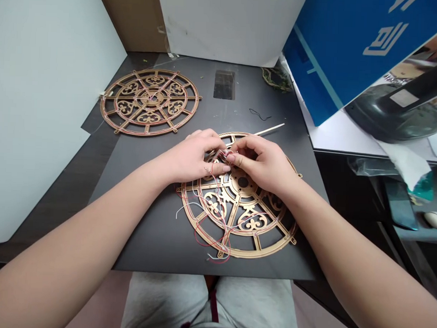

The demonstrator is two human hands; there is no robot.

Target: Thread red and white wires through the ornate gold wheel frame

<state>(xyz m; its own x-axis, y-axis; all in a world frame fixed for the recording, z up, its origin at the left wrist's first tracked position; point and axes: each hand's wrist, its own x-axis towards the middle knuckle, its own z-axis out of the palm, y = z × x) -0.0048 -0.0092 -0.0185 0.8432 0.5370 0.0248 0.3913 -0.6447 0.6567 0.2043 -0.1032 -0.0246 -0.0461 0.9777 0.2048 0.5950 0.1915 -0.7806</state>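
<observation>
A round golden openwork wheel frame (253, 253) with scrolled ornaments lies flat before me. Thin red and white wires (198, 232) run along its rim and spokes, with loose ends sticking out at the lower left. Over its upper part, my left hand (199, 156) is closed, thumb and fingers pinching the wires. My right hand (261, 160) meets it there, its thumb and forefinger also pinched on wires near the hub. The exact spot between the fingertips is partly hidden.
A second wired golden wheel (148, 131) lies at the back left. A pale thin stick (272, 129), a black cord (259, 114) and a twig-like bundle (277, 80) are beyond my right hand. White boards and a blue panel (326, 53) border the table; a phone (399, 204) lies at right.
</observation>
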